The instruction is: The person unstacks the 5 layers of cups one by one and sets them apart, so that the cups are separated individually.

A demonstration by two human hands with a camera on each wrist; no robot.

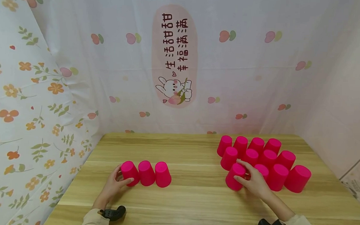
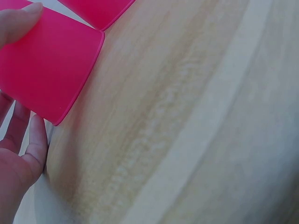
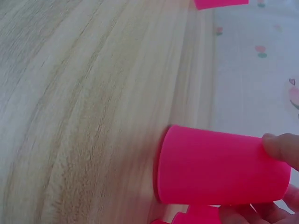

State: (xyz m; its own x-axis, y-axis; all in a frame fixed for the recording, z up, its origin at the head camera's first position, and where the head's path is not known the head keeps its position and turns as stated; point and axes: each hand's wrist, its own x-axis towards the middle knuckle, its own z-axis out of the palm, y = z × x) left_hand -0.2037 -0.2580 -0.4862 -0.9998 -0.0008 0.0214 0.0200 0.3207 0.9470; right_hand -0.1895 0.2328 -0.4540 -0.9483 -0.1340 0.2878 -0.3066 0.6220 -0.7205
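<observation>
On the left of the table, three upside-down pink plastic cups stand in a short row. My left hand (image 1: 114, 183) grips the leftmost cup (image 1: 129, 173), thumb on its near side and fingers around the far side. Beside it stand the middle cup (image 1: 146, 173) and the right-hand cup (image 1: 163, 175). Over on the right, my right hand (image 1: 253, 180) holds the front-left cup (image 1: 235, 177) of a larger group, thumb and fingers near its top. In the right wrist view that cup (image 3: 219, 165) has its rim close to the wood.
Behind and right of my right hand, several more upside-down pink cups (image 1: 269, 159) stand in rows on the wooden table (image 1: 191, 200). A patterned cloth (image 1: 121, 69) hangs along the back, and flowered fabric (image 1: 26, 119) borders the left side.
</observation>
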